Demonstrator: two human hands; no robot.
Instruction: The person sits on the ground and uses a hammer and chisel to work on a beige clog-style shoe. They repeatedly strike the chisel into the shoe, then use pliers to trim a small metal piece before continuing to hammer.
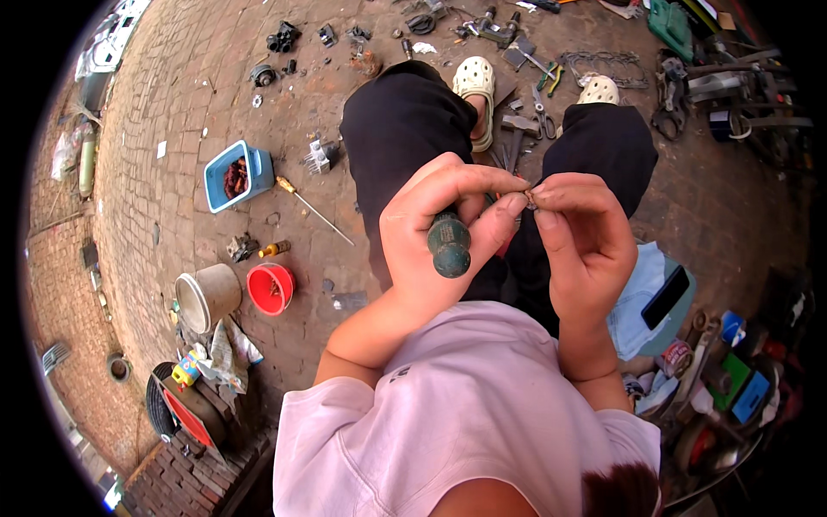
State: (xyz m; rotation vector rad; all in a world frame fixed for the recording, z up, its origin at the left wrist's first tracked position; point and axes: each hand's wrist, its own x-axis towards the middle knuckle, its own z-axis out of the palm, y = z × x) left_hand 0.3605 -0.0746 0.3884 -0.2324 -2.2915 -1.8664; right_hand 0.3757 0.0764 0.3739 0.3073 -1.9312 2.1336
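My left hand is closed around a tool with a dark green rounded handle, pointed up toward me; the rest of the tool is mostly hidden. Its index finger and thumb reach toward a small metallic piece, too small to name, which my right hand pinches between thumb and fingers. Both hands meet above my dark trousers. Beyond them, a hammer, scissors and pliers lie on the ground by my light clogs.
At left are a blue bin of rusty parts, a long screwdriver, a red bucket and a pale bucket. Metal parts lie ahead. At right, a phone rests on blue cloth beside piled tools.
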